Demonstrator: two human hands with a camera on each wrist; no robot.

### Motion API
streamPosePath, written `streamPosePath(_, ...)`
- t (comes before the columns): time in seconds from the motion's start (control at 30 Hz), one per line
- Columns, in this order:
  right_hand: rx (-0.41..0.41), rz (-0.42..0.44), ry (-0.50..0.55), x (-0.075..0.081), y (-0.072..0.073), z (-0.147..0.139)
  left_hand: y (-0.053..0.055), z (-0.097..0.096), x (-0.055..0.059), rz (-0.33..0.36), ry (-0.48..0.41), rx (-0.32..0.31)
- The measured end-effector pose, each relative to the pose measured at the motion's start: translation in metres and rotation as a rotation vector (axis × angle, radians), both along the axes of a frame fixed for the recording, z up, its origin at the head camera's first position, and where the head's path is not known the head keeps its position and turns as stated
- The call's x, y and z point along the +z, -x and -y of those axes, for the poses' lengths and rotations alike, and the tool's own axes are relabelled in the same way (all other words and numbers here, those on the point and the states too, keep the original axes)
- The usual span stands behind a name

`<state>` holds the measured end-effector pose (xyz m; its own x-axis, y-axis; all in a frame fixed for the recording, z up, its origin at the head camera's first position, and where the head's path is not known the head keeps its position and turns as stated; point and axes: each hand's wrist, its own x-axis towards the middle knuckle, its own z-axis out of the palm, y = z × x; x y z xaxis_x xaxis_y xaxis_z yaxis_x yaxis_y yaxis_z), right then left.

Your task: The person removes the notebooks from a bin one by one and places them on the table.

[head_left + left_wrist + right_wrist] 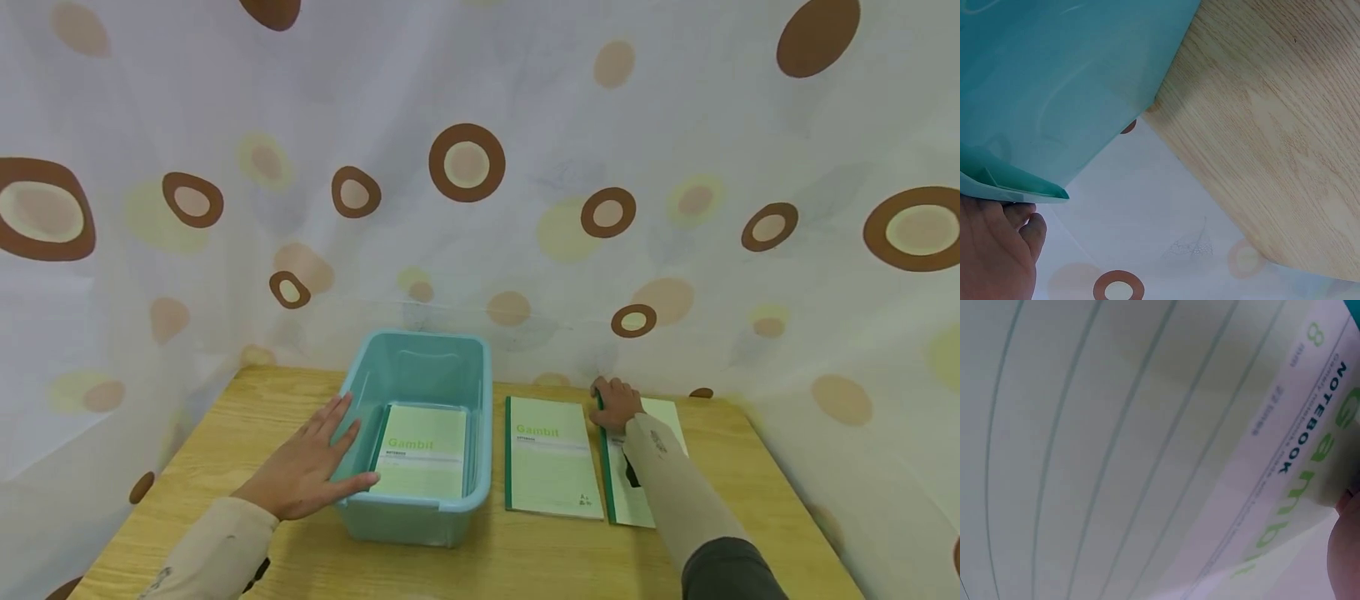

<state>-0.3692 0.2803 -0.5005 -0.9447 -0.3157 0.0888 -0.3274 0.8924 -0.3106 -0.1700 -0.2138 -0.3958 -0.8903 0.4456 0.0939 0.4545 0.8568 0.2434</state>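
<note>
A light blue plastic bin (416,521) stands left of centre, with a pale green Gambit notebook (423,450) lying inside it. My left hand (315,454) rests on the bin's near left corner, fingers spread along the side rim and thumb over the front rim. To the right, my right hand (618,406) grips the upper part of another Gambit notebook (633,500) near its green spine. My forearm covers much of that notebook; its printed cover (1147,456) fills the right wrist view. Between bin and right hand lies a third notebook (551,467), flat, green spine to the left.
Everything stands on a light wood-grain table (525,558). A white cloth (540,250) with brown, peach and yellow spots hangs behind the table and along both sides. The bin's far end stands close to this cloth.
</note>
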Motion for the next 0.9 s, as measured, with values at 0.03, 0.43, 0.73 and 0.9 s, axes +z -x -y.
streamPosePath(0.03,-0.002,0.007,-0.004,0.001,0.000,0.000,0.000,0.000,0.000,0.000,0.000,0.001)
streamPosePath(0.43,-0.035,0.168,-0.006,0.009,-0.001,0.009,0.001,0.001,0.001,0.001,-0.005,0.004)
streamPosePath(0.73,-0.082,0.263,0.065,0.016,-0.013,0.014,0.001,0.000,-0.001,0.008,-0.031,0.005)
streamPosePath(0.9,-0.080,0.255,0.070,0.016,-0.017,0.016,0.001,0.001,-0.002,0.010,-0.029,0.006)
